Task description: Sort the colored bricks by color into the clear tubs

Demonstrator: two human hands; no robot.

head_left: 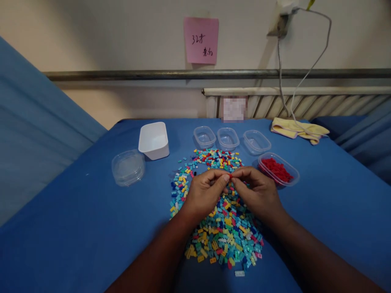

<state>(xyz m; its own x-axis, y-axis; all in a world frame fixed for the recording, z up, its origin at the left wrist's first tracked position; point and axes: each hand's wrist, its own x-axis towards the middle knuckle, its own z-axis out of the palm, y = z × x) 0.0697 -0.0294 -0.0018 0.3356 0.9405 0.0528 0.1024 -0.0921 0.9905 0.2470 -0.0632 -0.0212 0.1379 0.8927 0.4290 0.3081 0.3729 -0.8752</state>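
Observation:
Between my fingertips is a small red toy brick (230,176), mostly covered by the fingers. My left hand (207,191) pinches it from the left, thumb against forefinger. From the right, my right hand (258,191) grips the same brick in a pinch. Both hands hover over a wide pile of small mixed-colour toy bricks (227,228) spread on the blue cloth. Just beyond my right hand stands a clear plastic tub (291,173) with many red bricks (277,169) in it.
Three clear tubs (204,137) line the back of the blue-covered table (76,219). A white bin (153,140) and stacked clear lids (128,167) are at the left. A yellow cloth (295,128) lies back right under a cable (314,67). Behind stands a radiator (305,99).

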